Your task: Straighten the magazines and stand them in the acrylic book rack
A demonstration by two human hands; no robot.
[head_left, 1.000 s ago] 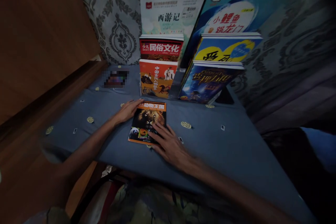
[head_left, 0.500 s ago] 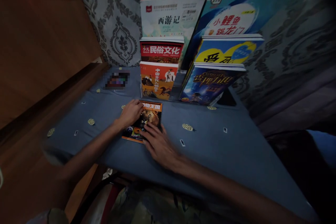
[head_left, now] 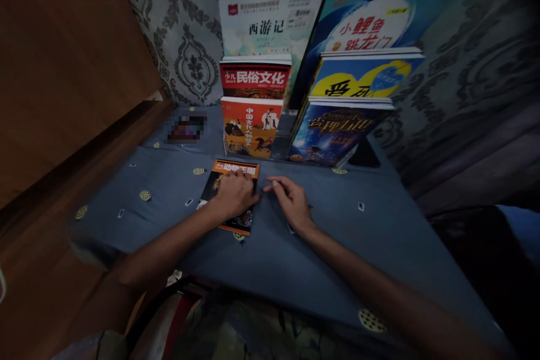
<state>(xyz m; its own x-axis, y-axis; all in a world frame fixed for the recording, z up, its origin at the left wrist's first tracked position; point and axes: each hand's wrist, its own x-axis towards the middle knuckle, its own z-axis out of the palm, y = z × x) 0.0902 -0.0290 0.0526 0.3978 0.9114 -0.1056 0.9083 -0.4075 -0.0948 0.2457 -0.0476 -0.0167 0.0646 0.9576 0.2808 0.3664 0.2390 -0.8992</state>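
Note:
A small animal book (head_left: 225,225) with an orange title band and dark picture cover lies on the blue-grey tablecloth, slightly tilted. Across the middle and right of its cover rests my left hand (head_left: 236,193), fingers bent down and thumb apart at the right edge. The hand hides much of the cover picture. Just to the right of the book is my right hand (head_left: 292,203), apart from it. Its fingers are loosely bent and point left, with nothing seen between them.
Behind the book stands a rack of upright books, with an orange book (head_left: 252,129) and a dark blue book (head_left: 333,134) in front. A pixelated item (head_left: 186,128) lies at the back left. A wooden panel (head_left: 71,79) borders the left side.
My left hand has moved right, from the book's upper left onto its cover. My right hand has lifted off the cover and shifted right. The book's lower edge has turned slightly.

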